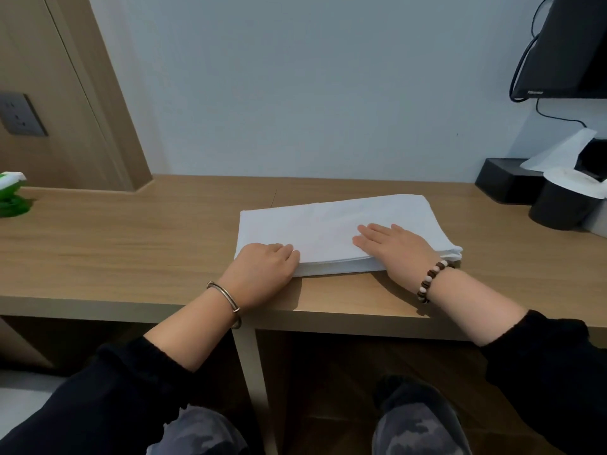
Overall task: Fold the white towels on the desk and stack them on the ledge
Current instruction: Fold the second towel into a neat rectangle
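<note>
1. Left hand (266, 267): fingers curled over the near-left corner of the towel (328, 221). Reads as a grip, though the thumb is hidden. Metal bangle on that wrist.
2. Right hand (394, 246): flat, fingers straight, palm pressing the towel's near-right part. It holds nothing. Bead bracelet on that wrist.
3. Towel: lies on the counter (131, 251), right of centre and near the front edge. It is a long rectangle, slightly skewed, with the right end further back. Several layers show along the near edge, so it is already folded at least once.
4. Step, my read: mid-fold. The right hand pins and smooths while the left holds the corner that gets carried over.
5. Next move likely needs:
   - lifting the left end and laying it across to the right;
   - matching the edges;
   - keeping the layers from sliding, so the pinning hand should clear just before the flap lands.
6. After that, transfer to the ledge. I can't tell which surface is the ledge from this view. No other loose towels are visible.
7. Writing: the screen (574, 44) at top right has a small label (535, 92) on its bottom bezel, too blurred to read. Nothing else is legible.
8. Other items:
   - black box (499, 180) and paper roll (571, 187), far right;
   - green pack (11, 195), far left;
   - socket (19, 114) on the wood panel.
</note>
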